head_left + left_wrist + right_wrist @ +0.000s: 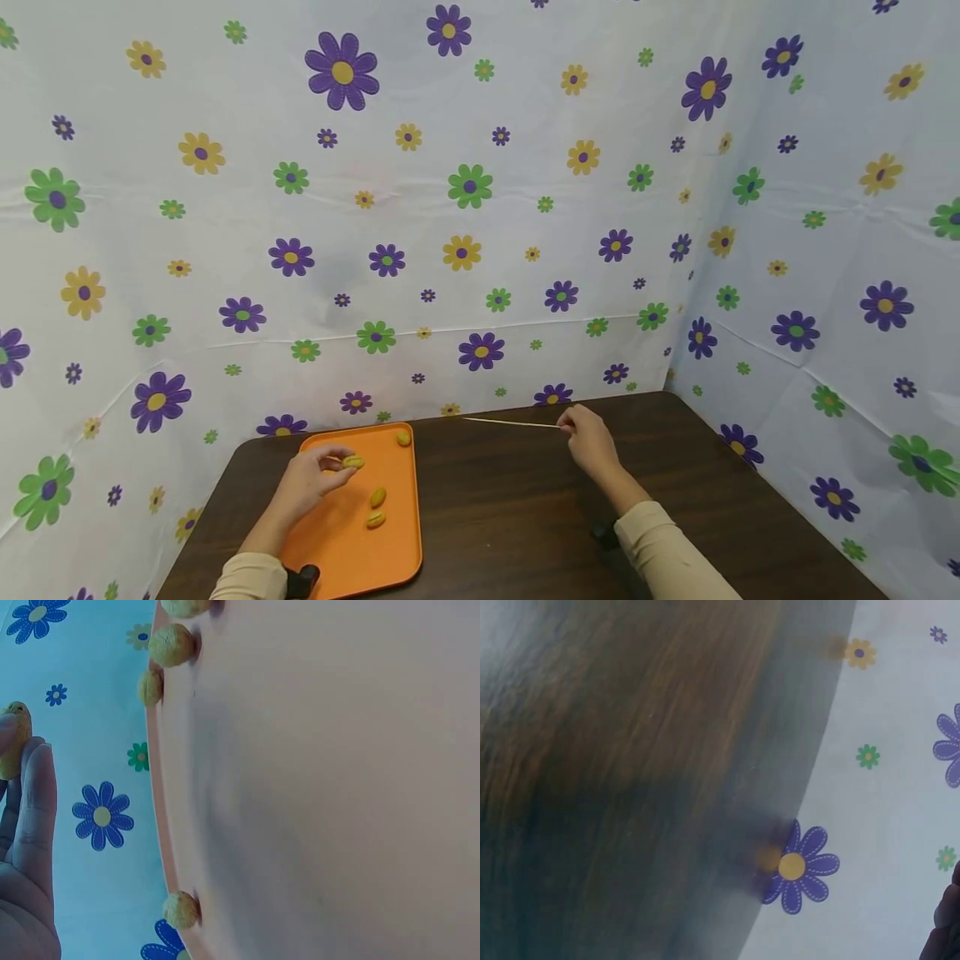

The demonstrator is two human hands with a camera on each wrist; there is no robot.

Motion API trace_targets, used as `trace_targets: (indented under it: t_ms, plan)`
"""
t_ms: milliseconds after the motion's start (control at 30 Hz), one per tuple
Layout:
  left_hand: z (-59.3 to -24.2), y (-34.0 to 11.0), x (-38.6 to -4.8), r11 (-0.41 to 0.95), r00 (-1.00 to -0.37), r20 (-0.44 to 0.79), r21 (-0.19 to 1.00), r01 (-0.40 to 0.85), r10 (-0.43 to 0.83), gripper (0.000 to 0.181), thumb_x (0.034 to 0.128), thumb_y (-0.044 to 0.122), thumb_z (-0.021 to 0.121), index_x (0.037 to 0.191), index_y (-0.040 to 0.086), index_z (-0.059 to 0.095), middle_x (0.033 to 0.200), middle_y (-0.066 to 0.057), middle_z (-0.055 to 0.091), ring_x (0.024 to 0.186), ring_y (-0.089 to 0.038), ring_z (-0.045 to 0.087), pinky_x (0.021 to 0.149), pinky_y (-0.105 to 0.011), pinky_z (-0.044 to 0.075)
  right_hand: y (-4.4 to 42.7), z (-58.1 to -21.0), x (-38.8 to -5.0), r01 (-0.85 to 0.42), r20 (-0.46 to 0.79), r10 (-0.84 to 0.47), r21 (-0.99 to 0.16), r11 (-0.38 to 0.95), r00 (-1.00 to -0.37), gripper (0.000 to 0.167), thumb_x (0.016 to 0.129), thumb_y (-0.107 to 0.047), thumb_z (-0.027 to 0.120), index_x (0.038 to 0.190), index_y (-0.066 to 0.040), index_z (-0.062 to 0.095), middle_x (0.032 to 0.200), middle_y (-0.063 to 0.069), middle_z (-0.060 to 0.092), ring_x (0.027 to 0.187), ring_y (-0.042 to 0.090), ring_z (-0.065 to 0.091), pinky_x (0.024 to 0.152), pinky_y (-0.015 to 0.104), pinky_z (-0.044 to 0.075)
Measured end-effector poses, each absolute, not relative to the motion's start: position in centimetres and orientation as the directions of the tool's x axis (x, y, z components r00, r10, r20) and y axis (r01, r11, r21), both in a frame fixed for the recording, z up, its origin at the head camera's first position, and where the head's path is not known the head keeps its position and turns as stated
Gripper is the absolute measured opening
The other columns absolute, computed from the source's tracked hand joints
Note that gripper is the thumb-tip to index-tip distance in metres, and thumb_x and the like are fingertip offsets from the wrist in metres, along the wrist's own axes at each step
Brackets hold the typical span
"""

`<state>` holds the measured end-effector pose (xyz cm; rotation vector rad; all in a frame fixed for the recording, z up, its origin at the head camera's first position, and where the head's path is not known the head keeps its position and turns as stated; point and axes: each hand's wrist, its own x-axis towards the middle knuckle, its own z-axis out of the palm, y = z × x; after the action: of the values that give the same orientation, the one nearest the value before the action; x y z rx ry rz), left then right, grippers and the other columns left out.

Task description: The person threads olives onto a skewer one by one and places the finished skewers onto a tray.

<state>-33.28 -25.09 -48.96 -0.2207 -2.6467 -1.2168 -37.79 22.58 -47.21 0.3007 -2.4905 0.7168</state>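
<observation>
My left hand [303, 483] is raised over the orange tray [352, 558], pinching a small yellow-brown oval piece [353, 461] between thumb and fingers. In the left wrist view this held piece [16, 742] looks rough and nut-like, partly cut off by the frame edge. Similar oval pieces [378, 497] lie on the tray, two near its middle and another piece [403, 437] in the far right corner. My right hand [588, 442] holds a thin pale stick, like a skewer [510, 422], by one end; it points left above the table's far edge. Only fingertips [949, 915] show in the right wrist view.
The tray stands on the left of a dark wooden table [495, 517]. A white flowered sheet [420, 208] hangs behind the table and along the right side.
</observation>
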Motion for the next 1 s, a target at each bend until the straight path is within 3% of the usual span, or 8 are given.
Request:
trace_targets:
  t_ms: [600,1000]
  plan:
    - [-48.2,-23.3,-33.4,0.538,-0.961,0.276,0.804,0.252,0.038,0.023,0.0864,0.006,0.080,0.109,0.004,0.074,0.101,-0.006,0.073,0.088,-0.019,0.067,0.069,-0.022,0.057,21.6,-46.6,-37.8,-0.362,0.519,-0.100,-0.432,0.826,-0.849,0.020,0.086,0.011,0.071,0.083,-0.009,0.069,0.085,0.008,0.065,0.079,0.022,0.063,0.071,0.041,0.055]
    - [-47.6,-22.2,-33.6,0.586,-0.961,0.272,0.772,0.245,0.045,0.024,0.0872,0.015,0.081,0.109,0.010,0.074,0.102,-0.002,0.072,0.092,-0.020,0.067,0.068,-0.026,0.055,20.5,-46.1,-38.2,-0.387,0.530,-0.116,-0.436,0.812,-0.840,0.018,0.087,0.012,0.070,0.084,-0.006,0.070,0.083,0.004,0.064,0.080,0.022,0.063,0.072,0.041,0.055]
